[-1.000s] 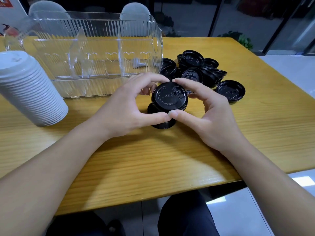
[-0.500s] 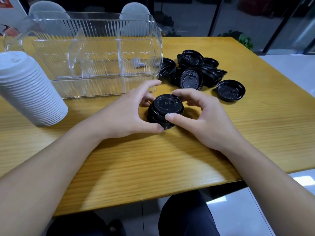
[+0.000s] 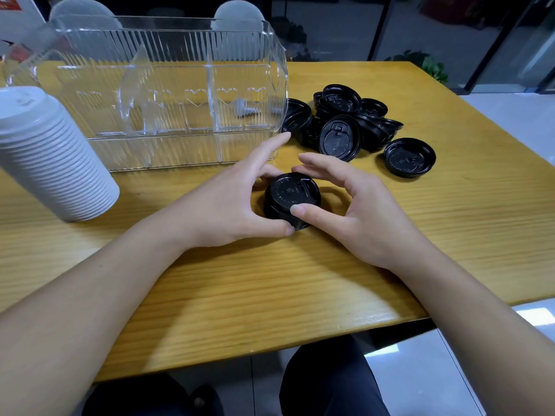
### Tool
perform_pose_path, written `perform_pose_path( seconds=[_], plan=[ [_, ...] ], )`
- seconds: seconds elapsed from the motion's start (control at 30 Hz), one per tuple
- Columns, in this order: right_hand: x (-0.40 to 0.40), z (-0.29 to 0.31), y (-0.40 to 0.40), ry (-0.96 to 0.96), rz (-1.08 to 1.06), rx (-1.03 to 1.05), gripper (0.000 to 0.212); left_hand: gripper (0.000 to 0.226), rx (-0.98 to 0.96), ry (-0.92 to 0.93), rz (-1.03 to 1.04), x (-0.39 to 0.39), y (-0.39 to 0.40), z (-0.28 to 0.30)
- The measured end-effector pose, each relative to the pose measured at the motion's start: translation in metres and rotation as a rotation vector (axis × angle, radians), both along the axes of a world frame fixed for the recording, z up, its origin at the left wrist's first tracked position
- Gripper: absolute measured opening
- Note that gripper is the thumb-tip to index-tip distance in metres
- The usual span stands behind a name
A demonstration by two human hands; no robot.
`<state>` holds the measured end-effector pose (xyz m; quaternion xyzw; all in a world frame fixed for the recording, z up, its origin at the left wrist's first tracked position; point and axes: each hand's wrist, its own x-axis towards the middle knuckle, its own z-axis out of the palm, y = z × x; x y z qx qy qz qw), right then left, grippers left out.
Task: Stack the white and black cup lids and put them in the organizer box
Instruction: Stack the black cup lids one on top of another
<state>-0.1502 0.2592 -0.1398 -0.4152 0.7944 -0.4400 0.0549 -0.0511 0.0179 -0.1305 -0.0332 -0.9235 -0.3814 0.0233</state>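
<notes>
Black round plastic cup lids (image 3: 292, 199) sit as a short stack at table centre, pinched by the left hand (image 3: 228, 202) and right hand (image 3: 357, 211). Uneven pressure could skew the nesting. Loose lids (image 3: 339, 127) lie at one o'clock on the yellow wooden table (image 3: 420, 235); the clear ribbed organizer box (image 3: 168, 94) at eleven.

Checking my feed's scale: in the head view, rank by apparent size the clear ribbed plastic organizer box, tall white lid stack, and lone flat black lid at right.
1. Clear ribbed plastic organizer box
2. Tall white lid stack, though it sits nearer the camera
3. Lone flat black lid
</notes>
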Motion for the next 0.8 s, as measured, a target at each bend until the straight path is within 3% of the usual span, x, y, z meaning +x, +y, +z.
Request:
perform_pose_path(
  seconds=[0.43,0.6,0.67,0.8],
  plan=[
    [0.007,0.002,-0.003,0.089,-0.1,-0.022,0.07,0.115,-0.06,0.002,0.02,-0.001,0.002,-0.006],
    [-0.005,0.004,-0.007,0.099,-0.243,-0.112,0.035,0.084,-0.082,0.031,0.021,0.0,0.004,-0.005],
    [-0.013,0.006,-0.011,0.127,-0.339,-0.044,0.029,0.07,-0.093,0.046,0.018,-0.001,0.005,-0.005],
    [-0.034,0.014,-0.025,0.314,-0.446,0.136,0.032,0.067,-0.1,0.048,0.032,-0.002,0.004,-0.005]
  ],
)
